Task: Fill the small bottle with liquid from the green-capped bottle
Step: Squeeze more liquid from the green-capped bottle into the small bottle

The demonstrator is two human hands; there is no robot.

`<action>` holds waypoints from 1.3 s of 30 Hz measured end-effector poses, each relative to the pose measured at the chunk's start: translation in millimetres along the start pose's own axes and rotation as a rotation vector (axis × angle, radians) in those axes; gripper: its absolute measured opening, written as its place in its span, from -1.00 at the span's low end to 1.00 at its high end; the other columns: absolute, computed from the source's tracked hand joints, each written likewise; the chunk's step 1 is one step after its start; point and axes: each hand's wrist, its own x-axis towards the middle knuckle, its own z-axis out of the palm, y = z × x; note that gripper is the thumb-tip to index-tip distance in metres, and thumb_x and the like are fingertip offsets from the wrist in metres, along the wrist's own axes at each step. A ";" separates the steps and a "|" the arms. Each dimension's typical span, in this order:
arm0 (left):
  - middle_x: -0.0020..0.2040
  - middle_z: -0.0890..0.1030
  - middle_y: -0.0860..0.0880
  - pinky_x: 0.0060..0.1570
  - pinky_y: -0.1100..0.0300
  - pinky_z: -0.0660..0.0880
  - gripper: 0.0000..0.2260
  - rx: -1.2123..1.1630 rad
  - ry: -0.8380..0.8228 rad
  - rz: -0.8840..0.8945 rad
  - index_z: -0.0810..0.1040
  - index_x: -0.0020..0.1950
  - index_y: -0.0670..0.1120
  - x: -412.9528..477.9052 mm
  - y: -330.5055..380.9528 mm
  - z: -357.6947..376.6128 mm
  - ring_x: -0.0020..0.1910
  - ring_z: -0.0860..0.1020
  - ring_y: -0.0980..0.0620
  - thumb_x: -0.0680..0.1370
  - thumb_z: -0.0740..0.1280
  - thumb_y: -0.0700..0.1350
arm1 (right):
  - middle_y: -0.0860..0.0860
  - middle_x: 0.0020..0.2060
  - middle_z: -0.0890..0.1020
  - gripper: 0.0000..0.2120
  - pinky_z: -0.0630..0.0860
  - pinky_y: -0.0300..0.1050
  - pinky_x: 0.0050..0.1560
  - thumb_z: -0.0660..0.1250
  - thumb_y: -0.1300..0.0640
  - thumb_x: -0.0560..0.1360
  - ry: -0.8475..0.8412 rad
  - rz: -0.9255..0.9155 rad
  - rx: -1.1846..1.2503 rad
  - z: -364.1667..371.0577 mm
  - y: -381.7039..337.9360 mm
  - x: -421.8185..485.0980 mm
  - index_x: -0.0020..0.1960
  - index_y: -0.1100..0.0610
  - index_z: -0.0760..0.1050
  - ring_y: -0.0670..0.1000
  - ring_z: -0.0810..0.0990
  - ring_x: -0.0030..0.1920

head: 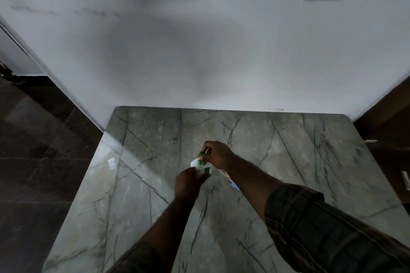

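1. Counter lay beneath both hands.
2. Right hand, at one o'clock of the left, gripped the tilted green-capped bottle.
3. Left hand curled round the small bottle; a drifting spout could spill.

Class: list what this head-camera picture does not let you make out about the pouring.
The small bottle: head view; the left hand wraps nearly all of it, so the fill level is hidden.
The green-capped bottle: head view; small, blurred and partly under the right hand; flow and cap state are unclear.
A thin object on the table: head view; the right forearm covers most of it, so it cannot be identified.
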 end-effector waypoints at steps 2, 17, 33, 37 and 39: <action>-0.24 0.62 0.08 -0.36 0.41 0.34 -0.71 -0.005 -0.004 -0.009 0.68 0.03 -0.06 1.9 1.0 0.4 -0.31 0.53 0.21 0.44 0.47 0.10 | 0.09 -0.04 0.69 -0.79 0.50 -0.11 -0.05 0.52 0.12 0.41 0.010 -0.005 -0.002 1.4 1.7 1.3 -0.01 0.18 0.61 0.07 0.63 -0.02; -0.24 0.63 0.13 -0.32 0.39 0.40 -0.74 -0.009 -0.036 -0.025 0.68 0.05 -0.03 3.1 -8.1 4.3 -0.28 0.57 0.25 0.45 0.48 0.07 | 0.08 -0.06 0.68 -0.79 0.53 -0.02 -0.01 0.52 0.09 0.39 0.012 -0.027 -0.037 9.6 8.8 1.3 -0.05 0.15 0.60 0.07 0.61 -0.02; -0.13 0.69 0.08 -0.26 0.41 0.41 -0.70 0.003 -0.020 0.002 0.68 0.10 -0.03 7.0 -12.6 6.7 -0.21 0.58 0.23 0.44 0.48 0.07 | 0.08 0.01 0.64 -0.78 0.56 0.00 0.05 0.52 0.05 0.40 0.003 0.009 -0.064 11.4 7.1 5.4 -0.03 0.10 0.58 0.07 0.60 0.03; -0.13 0.68 0.08 -0.37 0.50 0.32 -0.71 0.024 0.004 0.033 0.67 0.09 -0.03 7.3 -8.5 4.8 -0.31 0.49 0.35 0.44 0.48 0.09 | 0.05 -0.02 0.66 -0.74 0.50 -0.08 -0.03 0.56 0.05 0.37 -0.023 -0.011 -0.057 2.0 3.4 8.8 -0.02 0.14 0.62 0.02 0.58 0.00; -0.10 0.69 0.05 -0.37 0.49 0.31 -0.69 0.047 -0.001 0.042 0.67 0.10 -0.04 6.5 -8.2 4.5 -0.32 0.49 0.32 0.44 0.48 0.09 | 0.05 -0.03 0.67 -0.75 0.55 -0.03 0.00 0.54 0.05 0.38 -0.004 -0.003 -0.051 4.6 4.8 6.0 -0.03 0.14 0.61 0.04 0.60 0.00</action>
